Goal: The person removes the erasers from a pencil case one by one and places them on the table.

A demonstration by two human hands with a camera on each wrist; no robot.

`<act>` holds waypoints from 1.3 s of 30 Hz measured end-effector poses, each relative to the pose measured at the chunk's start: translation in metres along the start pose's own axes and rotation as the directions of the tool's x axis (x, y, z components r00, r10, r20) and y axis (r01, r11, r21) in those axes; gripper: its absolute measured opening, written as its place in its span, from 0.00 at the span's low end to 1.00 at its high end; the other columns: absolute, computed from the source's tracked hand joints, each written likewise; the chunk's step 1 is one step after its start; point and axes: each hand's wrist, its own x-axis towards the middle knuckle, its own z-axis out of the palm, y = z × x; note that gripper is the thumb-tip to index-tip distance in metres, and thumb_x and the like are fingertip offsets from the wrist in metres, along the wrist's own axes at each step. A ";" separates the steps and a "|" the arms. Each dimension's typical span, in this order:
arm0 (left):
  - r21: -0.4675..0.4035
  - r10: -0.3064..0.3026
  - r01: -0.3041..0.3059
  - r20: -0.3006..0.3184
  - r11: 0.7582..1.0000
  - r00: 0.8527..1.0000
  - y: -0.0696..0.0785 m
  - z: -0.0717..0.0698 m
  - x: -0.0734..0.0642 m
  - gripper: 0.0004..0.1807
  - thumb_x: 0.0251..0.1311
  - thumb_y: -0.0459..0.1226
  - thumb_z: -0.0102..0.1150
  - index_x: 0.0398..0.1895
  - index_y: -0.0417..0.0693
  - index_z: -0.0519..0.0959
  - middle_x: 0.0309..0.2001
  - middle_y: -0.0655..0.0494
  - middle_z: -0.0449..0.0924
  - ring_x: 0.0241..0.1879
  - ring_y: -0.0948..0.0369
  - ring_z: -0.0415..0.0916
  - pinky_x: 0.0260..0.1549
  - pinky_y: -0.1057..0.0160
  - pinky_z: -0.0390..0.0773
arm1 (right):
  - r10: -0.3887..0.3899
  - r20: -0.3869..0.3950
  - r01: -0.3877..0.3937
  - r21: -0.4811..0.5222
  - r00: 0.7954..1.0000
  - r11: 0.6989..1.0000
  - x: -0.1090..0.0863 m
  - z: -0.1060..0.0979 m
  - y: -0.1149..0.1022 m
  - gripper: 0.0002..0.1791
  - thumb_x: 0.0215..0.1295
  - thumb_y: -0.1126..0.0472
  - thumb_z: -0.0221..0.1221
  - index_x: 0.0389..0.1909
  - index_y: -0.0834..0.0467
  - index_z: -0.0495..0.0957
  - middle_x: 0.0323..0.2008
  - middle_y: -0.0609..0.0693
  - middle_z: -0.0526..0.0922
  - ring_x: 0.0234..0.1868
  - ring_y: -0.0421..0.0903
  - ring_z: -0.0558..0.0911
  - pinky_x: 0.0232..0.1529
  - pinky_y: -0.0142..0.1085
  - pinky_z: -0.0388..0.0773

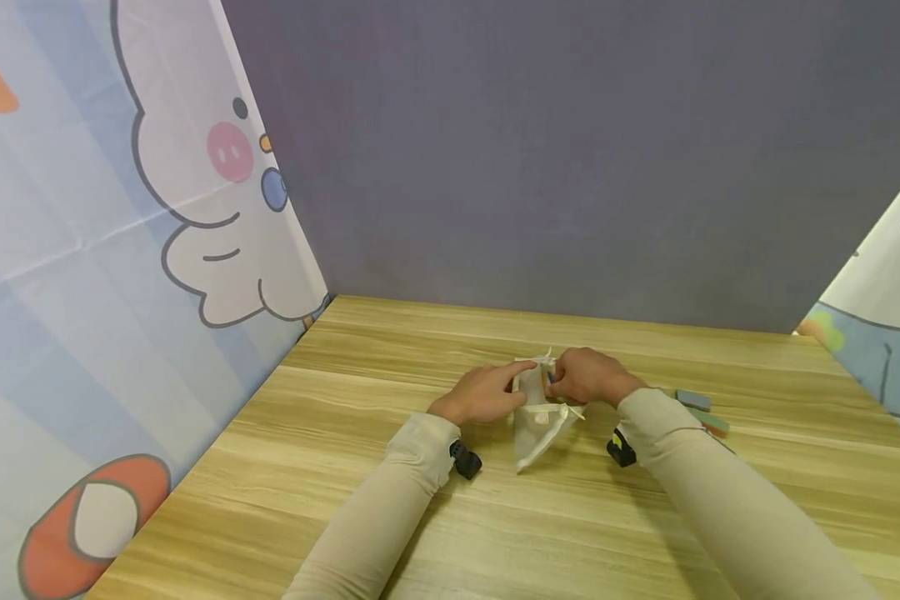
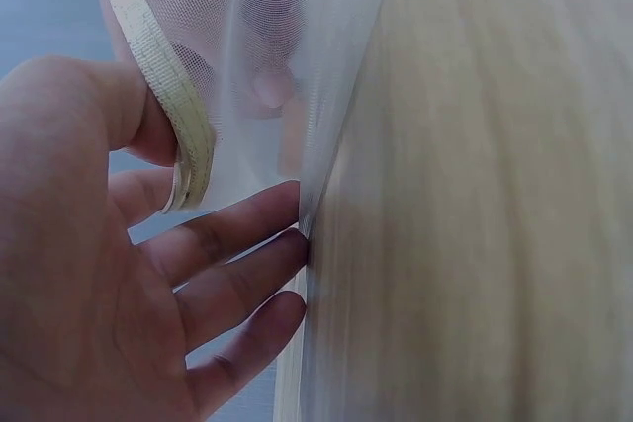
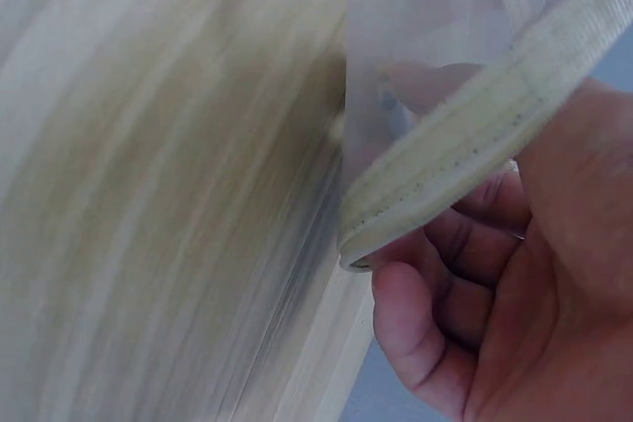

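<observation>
A white mesh bag [image 1: 543, 433] with a cream trimmed rim [image 2: 163, 81] stands open between the two hands. My left hand [image 1: 487, 393] holds the bag's rim at the thumb and forefinger. Its other fingers [image 2: 232, 284] reach out loosely along the mesh. My right hand [image 1: 591, 375] reaches in over the rim, thumb inside the mesh and the lower fingers curled outside. A small blue piece [image 3: 389, 99] shows through the mesh at the right thumb tip. Beside it in the bag is an orange piece [image 2: 292, 140], partly hidden by the mesh.
Right of the bag, partly under the right forearm, lie a grey flat piece [image 1: 693, 400] and a green and orange strip [image 1: 711, 421]. A dark grey panel [image 1: 555, 167] rises behind the wooden table [image 1: 330, 400]. Cartoon-printed cloths hang on both sides.
</observation>
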 end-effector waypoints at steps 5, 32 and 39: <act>0.006 0.009 -0.009 -0.006 1.000 1.000 0.001 -0.001 0.000 0.32 0.69 0.45 0.47 0.77 0.66 0.61 0.29 0.63 0.75 0.26 0.64 0.70 0.27 0.62 0.68 | -0.037 -0.012 0.037 -0.006 0.999 0.999 -0.002 -0.001 0.000 0.22 0.69 0.52 0.62 0.14 0.51 0.74 0.11 0.42 0.67 0.14 0.39 0.63 0.20 0.34 0.61; 0.010 0.020 -0.020 -0.006 1.000 1.000 0.000 0.001 0.000 0.33 0.68 0.46 0.48 0.77 0.66 0.62 0.27 0.63 0.75 0.24 0.64 0.69 0.26 0.63 0.68 | 0.037 -0.002 -0.037 -0.021 0.999 0.999 0.000 0.004 -0.001 0.22 0.66 0.53 0.63 0.12 0.49 0.70 0.10 0.42 0.63 0.14 0.39 0.61 0.20 0.34 0.61; 0.004 0.020 -0.020 -0.003 1.000 1.000 0.000 0.001 0.001 0.33 0.69 0.47 0.48 0.78 0.66 0.61 0.27 0.64 0.75 0.23 0.64 0.69 0.27 0.63 0.68 | 0.021 0.002 -0.021 -0.018 1.000 1.000 -0.003 0.001 0.000 0.23 0.65 0.53 0.63 0.11 0.48 0.69 0.10 0.42 0.64 0.13 0.39 0.60 0.19 0.34 0.60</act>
